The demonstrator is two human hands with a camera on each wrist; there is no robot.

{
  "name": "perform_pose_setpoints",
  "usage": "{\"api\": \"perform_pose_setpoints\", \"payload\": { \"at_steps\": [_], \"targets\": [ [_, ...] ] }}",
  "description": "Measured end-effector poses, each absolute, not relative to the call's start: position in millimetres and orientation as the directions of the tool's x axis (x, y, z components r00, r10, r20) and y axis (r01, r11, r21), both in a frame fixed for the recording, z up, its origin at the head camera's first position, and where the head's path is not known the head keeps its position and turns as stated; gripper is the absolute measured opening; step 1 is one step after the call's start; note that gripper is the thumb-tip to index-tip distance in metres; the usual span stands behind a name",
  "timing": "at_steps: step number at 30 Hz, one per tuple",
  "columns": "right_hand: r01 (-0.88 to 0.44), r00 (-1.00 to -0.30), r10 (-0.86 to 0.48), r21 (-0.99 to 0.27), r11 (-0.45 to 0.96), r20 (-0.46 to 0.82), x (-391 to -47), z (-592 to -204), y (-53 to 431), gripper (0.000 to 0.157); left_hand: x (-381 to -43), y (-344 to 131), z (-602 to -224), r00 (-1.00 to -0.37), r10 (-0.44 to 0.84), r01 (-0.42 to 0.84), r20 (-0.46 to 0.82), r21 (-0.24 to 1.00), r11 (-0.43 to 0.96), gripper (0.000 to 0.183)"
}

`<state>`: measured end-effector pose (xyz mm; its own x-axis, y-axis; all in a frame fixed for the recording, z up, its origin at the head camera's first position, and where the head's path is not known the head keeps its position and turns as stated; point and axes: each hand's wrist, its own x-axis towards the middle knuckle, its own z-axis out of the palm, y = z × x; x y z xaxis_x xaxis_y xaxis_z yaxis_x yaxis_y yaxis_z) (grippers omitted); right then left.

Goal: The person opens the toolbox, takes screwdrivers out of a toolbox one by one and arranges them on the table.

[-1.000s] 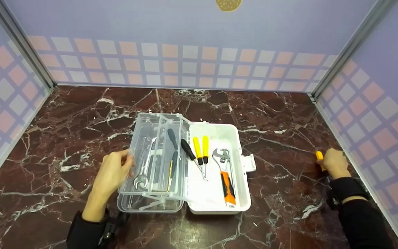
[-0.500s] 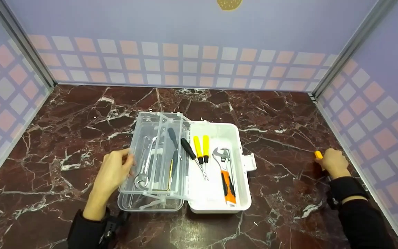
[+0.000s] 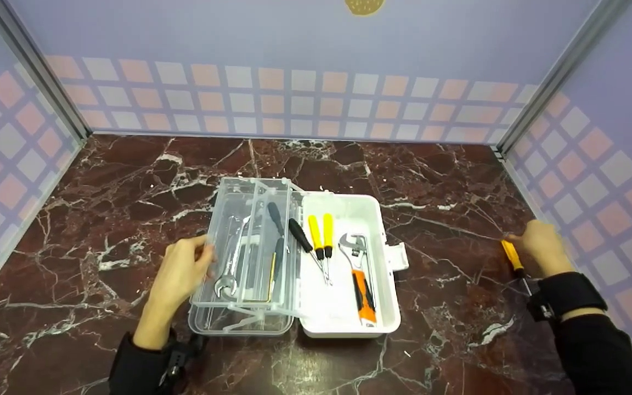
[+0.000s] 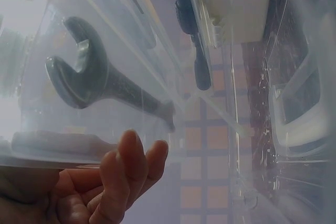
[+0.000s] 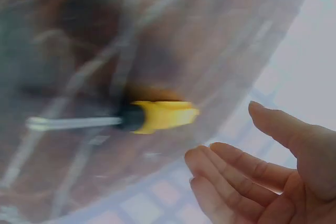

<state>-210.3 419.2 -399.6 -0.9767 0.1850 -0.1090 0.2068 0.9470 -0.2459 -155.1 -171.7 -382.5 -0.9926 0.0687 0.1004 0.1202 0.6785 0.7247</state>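
Note:
My right hand (image 3: 541, 247) has its fingers apart from a yellow-handled screwdriver (image 3: 511, 255) that lies on the table at the right. In the right wrist view the screwdriver (image 5: 163, 116) is blurred, and the relaxed fingers (image 5: 252, 169) hold nothing. At the left, my left hand (image 3: 180, 274) grips the side of the toolbox's clear tray (image 3: 223, 206). A wrench (image 3: 225, 285) lies in that tray; its open-ended head (image 4: 79, 72) shows large in the left wrist view, above the curled fingers (image 4: 128, 166).
The white toolbox base (image 3: 343, 327) stands open mid-table, with an orange-and-black adjustable wrench (image 3: 364, 296), hex keys (image 3: 370, 263), two yellow screwdrivers (image 3: 327, 230) and a black one (image 3: 298, 233) inside. Its latch (image 3: 397, 257) juts right. Patterned walls (image 3: 316, 99) bound the table.
My right hand has let go of the yellow-handled screwdriver and moved slightly right and up, so more of the screwdriver shows. The left hand stays at the tray.

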Motion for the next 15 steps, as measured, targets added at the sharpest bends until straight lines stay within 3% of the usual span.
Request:
{"api": "perform_pose_setpoints", "payload": {
  "at_steps": [12, 15],
  "targets": [
    [-0.066, -0.988, -0.029, -0.246, 0.967, 0.151, -223, -340, 331, 0.027, -156, -172, -382, -0.992, 0.057, 0.123, 0.116, 0.722, 0.681, 0.022],
    [-0.11, -0.986, -0.073, -0.255, 0.961, 0.149, -226, -332, 303, 0.026, -156, -171, -382, -0.992, 0.054, 0.119, 0.113, 0.727, 0.676, 0.021]
  ]
}}
